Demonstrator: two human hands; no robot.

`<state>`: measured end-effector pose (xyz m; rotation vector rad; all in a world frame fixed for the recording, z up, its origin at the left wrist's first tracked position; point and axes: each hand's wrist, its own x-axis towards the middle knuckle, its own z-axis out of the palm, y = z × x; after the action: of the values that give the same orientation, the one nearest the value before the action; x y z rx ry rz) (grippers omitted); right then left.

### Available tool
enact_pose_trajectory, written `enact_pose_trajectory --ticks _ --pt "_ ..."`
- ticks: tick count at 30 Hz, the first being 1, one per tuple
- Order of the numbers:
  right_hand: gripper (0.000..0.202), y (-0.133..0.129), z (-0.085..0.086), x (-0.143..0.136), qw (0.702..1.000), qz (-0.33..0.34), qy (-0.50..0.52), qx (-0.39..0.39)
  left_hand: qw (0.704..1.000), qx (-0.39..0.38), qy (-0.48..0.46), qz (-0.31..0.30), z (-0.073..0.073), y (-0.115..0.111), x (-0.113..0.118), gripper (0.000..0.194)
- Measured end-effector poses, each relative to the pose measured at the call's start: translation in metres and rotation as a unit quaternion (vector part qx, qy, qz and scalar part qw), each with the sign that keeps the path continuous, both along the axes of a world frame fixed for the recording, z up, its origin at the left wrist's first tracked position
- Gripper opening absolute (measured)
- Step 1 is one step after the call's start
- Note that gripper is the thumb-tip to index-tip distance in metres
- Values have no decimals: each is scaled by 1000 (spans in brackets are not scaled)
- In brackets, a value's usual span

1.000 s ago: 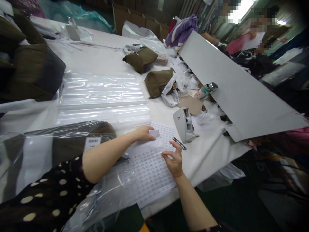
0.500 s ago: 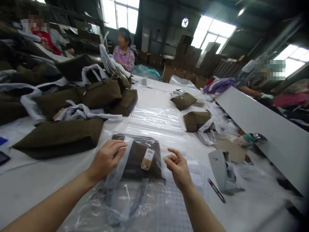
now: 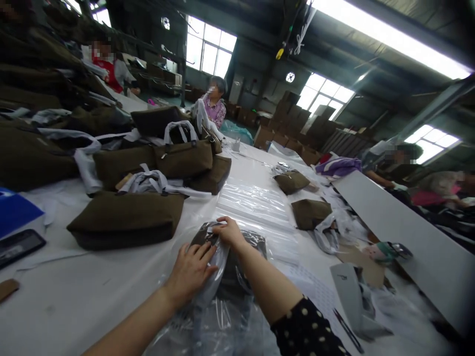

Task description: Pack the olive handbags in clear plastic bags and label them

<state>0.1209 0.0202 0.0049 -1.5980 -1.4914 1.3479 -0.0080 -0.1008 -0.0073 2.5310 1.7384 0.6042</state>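
Observation:
A dark olive handbag (image 3: 235,279) lies in front of me inside a clear plastic bag (image 3: 222,324). My left hand (image 3: 193,269) rests on the plastic over the handbag's left side, its fingers spread. At the far edge of the packed handbag is my right hand (image 3: 229,232), its fingers pinched on the plastic along a pale folded strip. My right forearm crosses above the handbag and hides part of it. The handbag's tag does not show now. Just beyond my hands lie flat clear plastic bags (image 3: 256,202).
Several olive handbags (image 3: 128,217) with white-wrapped handles crowd the left; two smaller olive bags (image 3: 311,213) lie right. A grey tape dispenser (image 3: 349,296), thread snips (image 3: 348,330), a tumbler (image 3: 388,252) and a printed sheet (image 3: 315,287) lie nearer. A phone (image 3: 22,247) is left. People work beyond.
My right hand has moved left and forward onto the far edge of the plastic bag. My left hand has flattened onto the plastic, where it held the pale strip. The view has tilted up.

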Motion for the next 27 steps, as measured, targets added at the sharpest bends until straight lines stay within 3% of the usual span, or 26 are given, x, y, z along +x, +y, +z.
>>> enact_pose_trajectory --ticks 7,14,27 --pt "40 10 -2 -7 998 -6 -66 6 999 -11 -38 -28 -3 15 -10 34" --pt "38 17 -3 -12 996 -3 -89 -5 998 26 -56 -32 -3 33 -20 31" --pt "37 23 -5 -18 994 24 -101 -27 997 34 -64 -21 -12 40 -26 31"
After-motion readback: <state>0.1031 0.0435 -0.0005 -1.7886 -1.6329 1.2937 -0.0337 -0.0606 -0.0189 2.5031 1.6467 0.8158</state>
